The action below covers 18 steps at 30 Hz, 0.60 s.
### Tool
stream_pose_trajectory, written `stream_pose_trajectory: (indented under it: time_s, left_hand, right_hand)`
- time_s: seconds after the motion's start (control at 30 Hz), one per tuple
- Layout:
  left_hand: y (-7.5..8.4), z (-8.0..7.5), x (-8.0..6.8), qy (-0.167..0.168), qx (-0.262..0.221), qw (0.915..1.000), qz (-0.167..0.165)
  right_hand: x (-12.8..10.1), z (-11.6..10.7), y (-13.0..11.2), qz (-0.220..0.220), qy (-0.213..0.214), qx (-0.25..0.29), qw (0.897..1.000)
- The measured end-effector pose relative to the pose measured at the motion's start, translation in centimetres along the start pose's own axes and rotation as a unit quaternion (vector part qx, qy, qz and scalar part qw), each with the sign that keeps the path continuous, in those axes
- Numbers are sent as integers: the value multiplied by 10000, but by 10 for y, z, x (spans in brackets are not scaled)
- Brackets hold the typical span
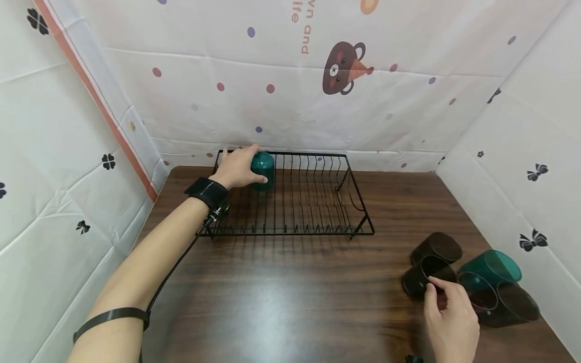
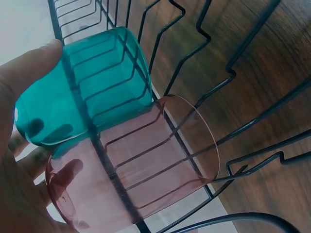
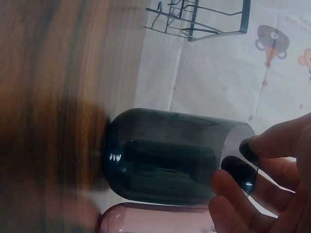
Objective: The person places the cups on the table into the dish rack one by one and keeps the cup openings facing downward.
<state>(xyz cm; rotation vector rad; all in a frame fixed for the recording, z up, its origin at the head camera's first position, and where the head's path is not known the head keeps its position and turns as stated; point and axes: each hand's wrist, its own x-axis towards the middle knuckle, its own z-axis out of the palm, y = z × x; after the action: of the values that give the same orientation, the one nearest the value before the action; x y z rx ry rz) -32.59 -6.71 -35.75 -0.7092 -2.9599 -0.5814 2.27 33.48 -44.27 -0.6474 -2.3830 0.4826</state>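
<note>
The left wrist view shows what the head view hides: beside the teal cup (image 2: pixel 82 92) in the far left corner of the wire rack (image 1: pixel 317 201) lies a pink cup (image 2: pixel 141 170), both on their sides with mouths toward the rack's middle. The left hand (image 1: pixel 238 169) reaches far forward, arm outstretched, fingers curled around the teal cup. At the near right, the right hand (image 1: pixel 449 317) pinches the rim of a dark cup (image 1: pixel 424 275) whose mouth tilts toward the person, among other cups (image 1: pixel 495 287) on the table (image 1: pixel 281 292).

Cups (image 2: pixel 97 92) – clear tinted plastic, glossy; rack (image 1: pixel 313 201) – thin black wire, matt; table (image 1: pixel 281 292) – wood-grain w/ sheen.
</note>
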Motion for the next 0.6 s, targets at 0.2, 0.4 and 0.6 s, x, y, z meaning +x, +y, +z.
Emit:
stream_pose_trajectory:
  time_s: [0.2,0.4,0.6]
  left_hand:
    - [-3,1,-2,-4,125,9999,-57]
    - [-5,3,0,-21,163,9998,-73]
    - [-4,5,5,-7,293,9996,-34]
  right_hand:
    - [0,1,-1,-61,13,49,10000]
    - [2,2,0,-84,56,83,9999]
    - [1,3,1,82,37,49,9999]
